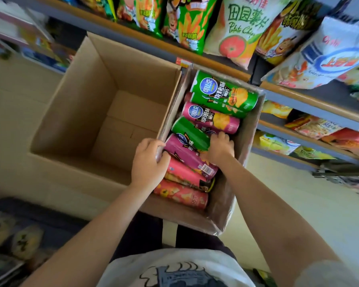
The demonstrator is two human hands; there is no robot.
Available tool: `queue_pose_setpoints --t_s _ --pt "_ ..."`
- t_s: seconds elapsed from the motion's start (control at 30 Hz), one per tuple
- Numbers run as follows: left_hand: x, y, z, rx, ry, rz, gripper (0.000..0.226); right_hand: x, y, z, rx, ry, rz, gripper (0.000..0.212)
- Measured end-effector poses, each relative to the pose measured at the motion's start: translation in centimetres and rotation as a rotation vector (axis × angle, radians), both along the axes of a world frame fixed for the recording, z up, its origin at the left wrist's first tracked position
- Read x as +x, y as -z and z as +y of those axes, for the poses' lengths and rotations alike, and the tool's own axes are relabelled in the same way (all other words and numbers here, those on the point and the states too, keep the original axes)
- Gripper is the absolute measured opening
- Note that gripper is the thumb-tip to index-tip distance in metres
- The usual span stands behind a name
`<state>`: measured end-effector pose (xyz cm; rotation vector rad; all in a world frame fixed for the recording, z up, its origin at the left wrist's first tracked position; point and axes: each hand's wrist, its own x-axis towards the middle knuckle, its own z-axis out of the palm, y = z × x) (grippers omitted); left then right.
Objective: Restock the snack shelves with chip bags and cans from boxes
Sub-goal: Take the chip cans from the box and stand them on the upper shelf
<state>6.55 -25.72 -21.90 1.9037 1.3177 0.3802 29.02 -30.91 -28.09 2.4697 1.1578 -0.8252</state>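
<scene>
A small cardboard box (222, 195) on the floor holds several chip cans lying on their sides, green, magenta and pink. My left hand (148, 161) grips the box's left wall near its front corner. Inside the box, my right hand (220, 147) curls round the lower end of a green can (190, 131) that lies tilted across a magenta can (187, 154). Another green can (226, 96) lies at the far end. Chip bags (234, 30) hang over the shelf edge above.
A large open cardboard box (95, 112) with nothing visible inside stands to the left, touching the small one. Shelves (311, 104) with more snack bags run along the right. Pale floor lies on the right. Low shelving with goods sits at the left edge.
</scene>
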Motion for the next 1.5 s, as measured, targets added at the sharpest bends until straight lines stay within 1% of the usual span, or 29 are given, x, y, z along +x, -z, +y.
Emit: queue_pose_setpoints --t_s 0.03,0.07,0.1,0.13,0.2,0.23,0.27,0.3,0.37,0.43,0.47,0.5,0.57,0.63,0.67,0.77,0.8,0.87,0.93,0.97,1.03,1.07,1.17,1.27,1.4,1.47,1.5 --pt "0.5 -0.3 0.2 -0.063 0.012 -0.002 0.015 0.1 -0.7 0.0 0.000 0.052 0.082 0.071" --pt "1.1 -0.6 0.4 -0.177 0.028 0.011 0.011 0.1 -1.3 -0.2 0.035 0.149 0.211 0.056" --pt "2.0 -0.6 0.7 -0.324 0.031 0.014 0.011 -0.2 -2.1 -0.6 0.106 0.269 0.338 0.040" --pt "2.8 -0.6 0.8 -0.501 0.009 -0.022 0.020 -0.5 -2.8 -1.0 0.178 0.366 0.431 0.030" --pt "4.6 -1.0 1.1 -0.865 -0.123 -0.198 0.046 -1.3 -4.5 -1.7 0.271 0.438 0.539 0.025" --pt "5.3 -1.3 1.2 -0.977 -0.181 -0.289 0.052 -1.6 -5.5 -2.0 0.302 0.448 0.581 0.024" --pt "6.0 -1.4 1.3 -1.033 -0.205 -0.387 0.053 -1.7 -6.5 -2.2 0.322 0.450 0.624 0.023" --pt "6.6 -1.6 1.4 -1.052 -0.220 -0.476 0.047 -1.7 -7.4 -2.5 0.351 0.455 0.670 0.023" --pt "7.7 -1.7 1.5 -1.049 -0.245 -0.639 0.025 -1.2 -8.6 -2.8 0.400 0.473 0.748 0.026" --pt "8.5 -1.8 1.7 -1.020 -0.288 -0.698 0.028 0.0 -9.6 -2.7 0.457 0.488 0.731 0.017" --pt "8.6 -1.6 1.8 -1.013 -0.306 -0.691 0.029 1.0 -9.8 -2.3 0.485 0.472 0.652 0.017" --pt "8.8 -1.5 1.9 -1.010 -0.320 -0.688 0.029 2.3 -9.9 -1.8 0.505 0.434 0.526 0.021" --pt "8.9 -1.0 2.3 -1.031 -0.336 -0.680 0.027 5.0 -9.7 -0.2 0.534 0.371 0.291 0.037" --pt "8.7 -0.6 2.9 -1.045 -0.372 -0.650 0.028 7.4 -9.4 1.7 0.555 0.353 0.175 0.051" --pt "8.6 -0.4 3.2 -1.049 -0.380 -0.641 0.034 8.5 -9.0 2.7 0.547 0.324 0.136 0.056" --pt "7.9 0.1 3.7 -1.043 -0.393 -0.643 0.055 10.8 -7.3 5.2 0.406 0.152 0.041 0.070" --pt "7.7 0.2 3.9 -1.048 -0.413 -0.643 0.056 11.2 -6.7 5.7 0.337 0.099 0.000 0.073" --pt "7.4 0.3 4.0 -1.062 -0.466 -0.661 0.049 11.4 -5.8 6.6 0.211 0.015 -0.128 0.075" --pt "7.3 0.4 3.9 -1.063 -0.503 -0.675 0.046 11.1 -5.6 7.0 0.122 -0.075 -0.252 0.075" --pt "7.2 0.4 3.8 -1.058 -0.511 -0.682 0.046 10.8 -5.4 7.0 0.092 -0.113 -0.275 0.076" --pt "7.1 0.5 3.5 -1.053 -0.509 -0.692 0.046 10.2 -4.9 6.5 0.081 -0.127 -0.244 0.080" --pt "7.1 0.4 3.3 -1.051 -0.508 -0.695 0.045 10.0 -4.8 6.2 0.109 -0.102 -0.184 0.082" --pt "7.4 -0.3 3.0 -1.034 -0.507 -0.696 0.041 8.7 -5.8 5.5 0.229 0.072 0.108 0.078" --pt "8.2 -2.4 3.0 -1.016 -0.490 -0.694 0.037 7.2 -9.0 4.5 0.346 0.258 0.392 0.069" --pt "9.9 -8.8 3.4 -0.921 -0.422 -0.748 0.018 6.6 -15.5 2.4 0.539 0.374 0.626 0.056" --pt "11.3 -13.6 3.9 -0.822 -0.344 -0.800 0.019 7.1 -19.8 1.3 0.729 0.408 0.722 0.058" --pt "12.1 -16.5 4.0 -0.765 -0.288 -0.827 0.022 7.4 -22.2 0.8 0.833 0.406 0.749 0.054"
